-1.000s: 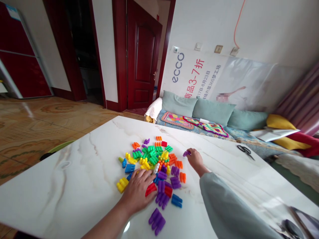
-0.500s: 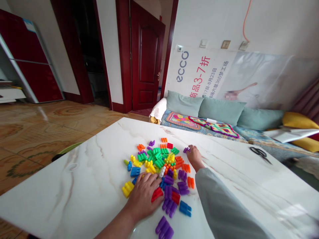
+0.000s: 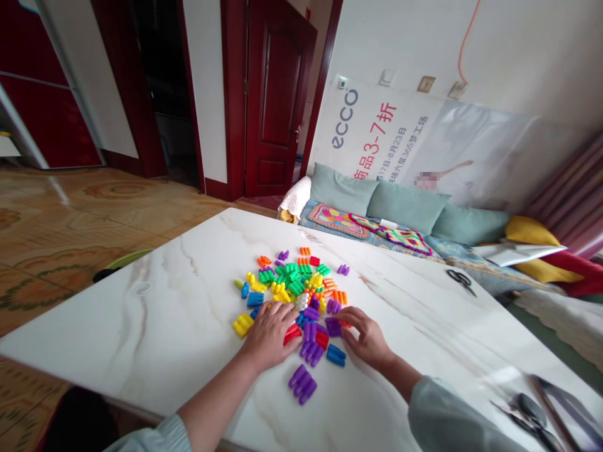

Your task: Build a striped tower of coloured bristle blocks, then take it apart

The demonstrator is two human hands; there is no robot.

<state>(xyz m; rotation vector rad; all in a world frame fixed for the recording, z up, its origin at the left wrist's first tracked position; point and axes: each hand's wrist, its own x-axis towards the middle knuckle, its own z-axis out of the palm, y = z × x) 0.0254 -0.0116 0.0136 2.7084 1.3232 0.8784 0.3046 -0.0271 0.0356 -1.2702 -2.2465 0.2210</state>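
Several colourful plastic blocks, shaped like joined rounded tubes, lie heaped on a white marbled table (image 3: 183,314). My left hand (image 3: 271,336) rests over the near left of the heap, fingers stretched out, its thumb beside a red block (image 3: 293,334). At the heap's right side, my right hand (image 3: 370,339) is curved with thumb and fingers apart. Its fingertips are at a purple block (image 3: 333,327), and an orange block (image 3: 346,324) shows partly beneath them. Closer to me lie a blue block (image 3: 336,355) and a loose purple block (image 3: 302,383). Green blocks (image 3: 293,276) fill the far part.
Black scissors (image 3: 461,281) lie near the table's far right edge. More scissors (image 3: 527,417) and a dark strap-like item (image 3: 565,408) are at the near right. Beyond the table stands a sofa with green cushions (image 3: 412,204). A dark red door (image 3: 277,94) stands ajar.
My right hand has left the small purple block at the far right and come back towards me, to the heap's right side. My left hand stays over the blocks. The view has shifted slightly.
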